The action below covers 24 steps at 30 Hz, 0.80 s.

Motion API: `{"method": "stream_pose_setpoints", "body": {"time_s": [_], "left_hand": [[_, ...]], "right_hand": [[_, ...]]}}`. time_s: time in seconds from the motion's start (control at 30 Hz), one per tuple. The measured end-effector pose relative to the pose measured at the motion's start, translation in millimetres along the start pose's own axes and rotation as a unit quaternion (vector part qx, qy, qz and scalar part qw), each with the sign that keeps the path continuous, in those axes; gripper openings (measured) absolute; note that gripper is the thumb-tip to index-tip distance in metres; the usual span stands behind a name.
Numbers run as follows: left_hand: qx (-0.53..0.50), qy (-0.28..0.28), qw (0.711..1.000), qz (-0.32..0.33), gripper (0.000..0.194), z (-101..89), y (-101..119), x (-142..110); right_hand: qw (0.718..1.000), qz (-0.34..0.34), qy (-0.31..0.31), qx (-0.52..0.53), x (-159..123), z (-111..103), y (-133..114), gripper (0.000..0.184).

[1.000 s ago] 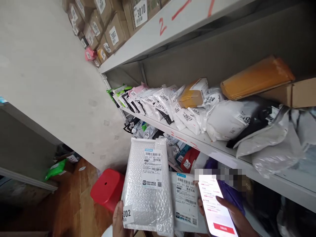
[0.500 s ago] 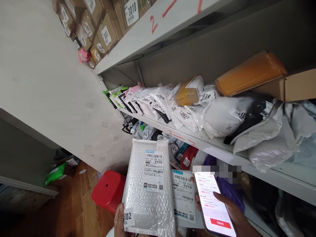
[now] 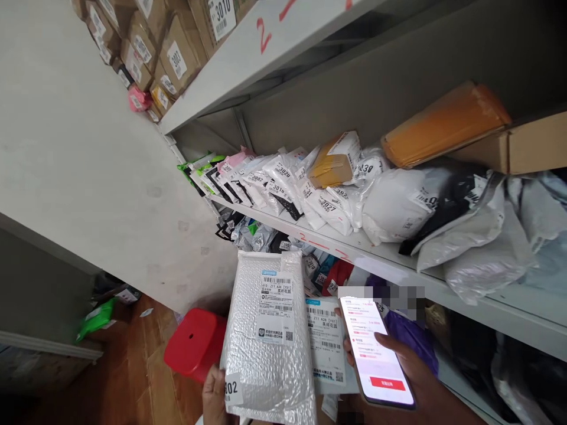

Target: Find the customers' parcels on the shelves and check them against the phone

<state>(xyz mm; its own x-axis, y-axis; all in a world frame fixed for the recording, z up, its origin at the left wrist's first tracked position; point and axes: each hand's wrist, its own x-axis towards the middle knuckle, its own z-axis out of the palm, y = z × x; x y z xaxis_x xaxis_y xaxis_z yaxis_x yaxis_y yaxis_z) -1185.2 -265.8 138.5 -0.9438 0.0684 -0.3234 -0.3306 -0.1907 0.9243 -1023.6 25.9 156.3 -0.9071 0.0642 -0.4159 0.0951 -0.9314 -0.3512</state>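
Observation:
Gripped at its lower left corner by my left hand is a silver bubble mailer with a white shipping label and a sticker ending in "02". Behind and to its right a second, grey parcel with a similar label shows in part; what supports it is hidden. My right hand is closed around a smartphone, thumb over the lit screen. Lines of text and a red button show on the screen. The phone's left edge overlaps the grey parcel.
A middle shelf holds numbered white bags, an orange-brown box and grey bags. Cardboard boxes stand on the upper shelf. More parcels lie below. A red stool stands on the wooden floor beside the wall.
My right hand and the phone have shifted slightly left and up, covering more of the grey parcel's right side. The bubble mailer stays nearly in place, while the view has shifted a little.

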Motion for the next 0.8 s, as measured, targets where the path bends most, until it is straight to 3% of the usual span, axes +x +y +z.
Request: {"method": "stream_pose_setpoints", "body": {"time_s": [0.07, 0.13, 0.23, 0.3, 0.4, 0.5, 0.67, 0.8], "left_hand": [[0.001, -0.058, 0.998, 0.002, 0.054, 2.7, 7.4, -1.1], [-0.001, -0.152, 0.988, -0.017, 0.064, 10.4, 13.8, -2.9], [0.014, -0.257, 0.961, -0.100, 0.074, 28.3, 15.3, -3.1], [0.036, -0.243, 0.958, -0.150, 0.069, 40.7, 10.8, 0.1], [0.058, -0.202, 0.963, -0.166, 0.070, 55.2, 3.1, 6.9], [0.051, -0.234, 0.955, -0.178, 0.076, 65.2, 0.4, 10.1], [0.051, -0.252, 0.952, -0.168, 0.071, 81.0, 2.5, 5.3], [0.064, -0.225, 0.961, -0.145, 0.062, 91.0, 4.1, -0.3]], "right_hand": [[1.000, 0.002, -0.001, -0.018, 1.8, -4.2, -1.4, 0.047], [0.999, 0.013, 0.005, -0.036, 4.1, -9.9, -2.3, 0.047], [0.998, 0.015, 0.015, -0.059, 6.1, -17.9, -2.9, 0.052], [0.997, 0.006, 0.007, -0.075, 5.8, -21.8, -3.0, 0.054], [0.996, 0.005, -0.007, -0.088, 4.8, -26.4, -3.1, 0.055], [0.996, 0.008, -0.003, -0.087, 7.4, -32.7, -2.1, 0.069], [0.991, 0.021, 0.105, -0.079, 13.5, -43.0, 1.0, 0.090], [0.982, 0.002, 0.155, -0.108, 3.0, -46.2, -2.8, 0.075]]}}
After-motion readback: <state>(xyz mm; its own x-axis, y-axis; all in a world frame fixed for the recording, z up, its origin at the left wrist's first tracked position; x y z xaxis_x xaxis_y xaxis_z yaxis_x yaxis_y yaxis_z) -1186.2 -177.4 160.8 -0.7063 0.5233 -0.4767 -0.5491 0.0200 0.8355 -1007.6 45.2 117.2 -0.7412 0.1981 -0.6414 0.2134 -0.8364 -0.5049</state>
